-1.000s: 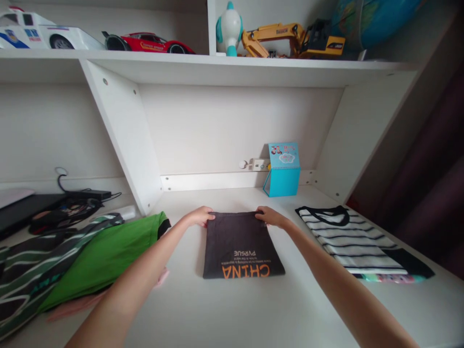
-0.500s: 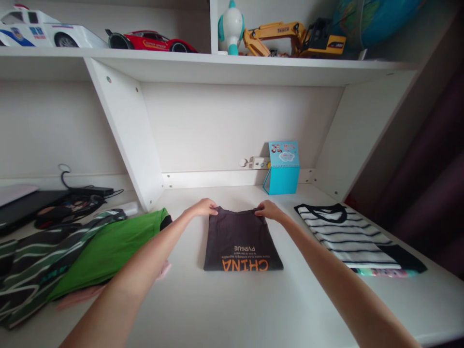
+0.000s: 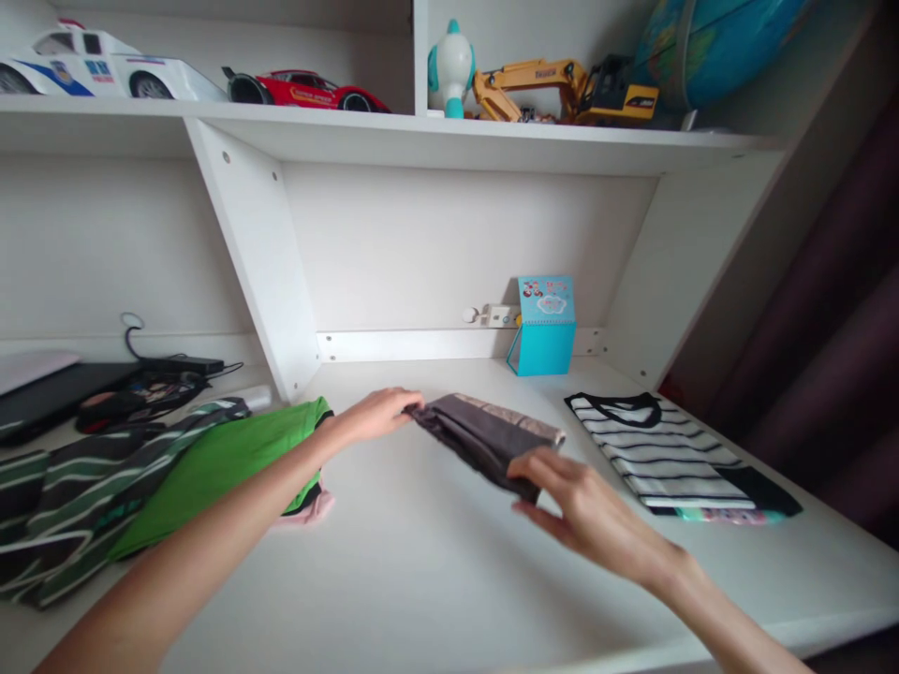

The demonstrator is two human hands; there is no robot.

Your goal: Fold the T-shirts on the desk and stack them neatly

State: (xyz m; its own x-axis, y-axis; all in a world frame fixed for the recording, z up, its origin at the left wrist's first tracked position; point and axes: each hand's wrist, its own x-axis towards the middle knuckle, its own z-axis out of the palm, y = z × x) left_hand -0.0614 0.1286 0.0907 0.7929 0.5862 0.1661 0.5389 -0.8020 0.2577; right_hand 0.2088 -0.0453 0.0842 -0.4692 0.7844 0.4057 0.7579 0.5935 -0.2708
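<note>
A folded dark grey T-shirt (image 3: 484, 426) is held up between my two hands, tilted and turned above the white desk (image 3: 393, 580). My left hand (image 3: 383, 412) pinches its far left corner. Lower and to the right, my right hand (image 3: 562, 491) grips the near corner, thumb underneath and fingers on top. Its printed front is turned out of sight. Right of the shirt lies a folded white and black striped T-shirt (image 3: 646, 449), with a colourful garment (image 3: 730, 515) showing below it.
Left on the desk lie a green garment (image 3: 231, 468), a dark striped garment (image 3: 84, 477) and a pink one (image 3: 316, 505). A blue desk calendar (image 3: 544, 328) stands by the wall socket (image 3: 500, 315). Cables (image 3: 151, 384) lie back left. Toys, such as a yellow excavator (image 3: 562, 89), line the shelf.
The dark shirt, flat on the desk with its print showing, has been lifted and turned. My right hand has moved toward me; my left stays near the same spot.
</note>
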